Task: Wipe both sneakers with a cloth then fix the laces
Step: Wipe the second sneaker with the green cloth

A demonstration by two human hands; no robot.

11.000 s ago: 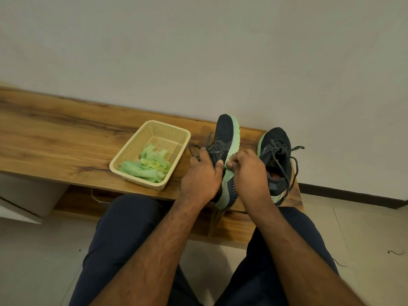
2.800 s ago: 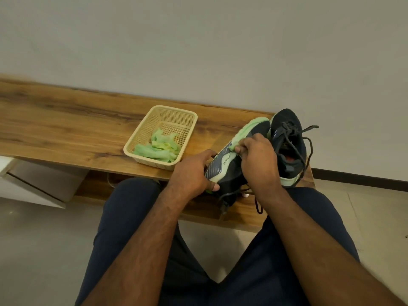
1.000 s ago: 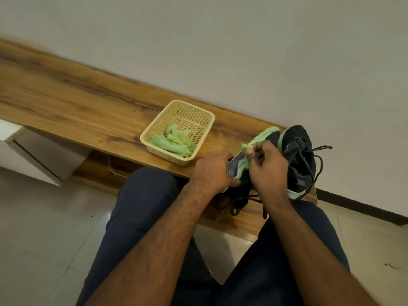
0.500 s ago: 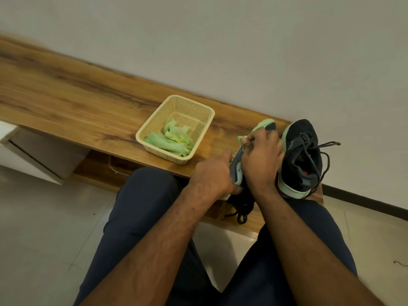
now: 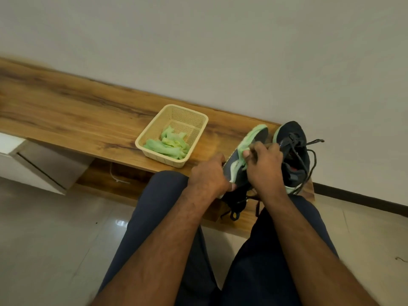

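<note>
While the left hand [image 5: 209, 177] is gripping the tilted sneaker [image 5: 237, 164] | right hand [image 5: 263, 166] is pinching the green cloth [image 5: 244, 152], wiping its sole edge | second sneaker [image 5: 291, 151] is waiting, laces [image 5: 309, 151] loose.

A dark sneaker [image 5: 237, 161] with a pale green sole is held tipped on its side, sole edge upward, gripped at the heel end by the left hand [image 5: 208, 176]; its loose laces [image 5: 235, 209] hang below both hands. A green cloth [image 5: 244, 149] is pinched by the right hand [image 5: 263, 165] and pressed against the sole's edge. The second dark sneaker [image 5: 293, 138] stands upright on the bench [image 5: 88, 120], just behind the right hand, its laces untied.
</note>
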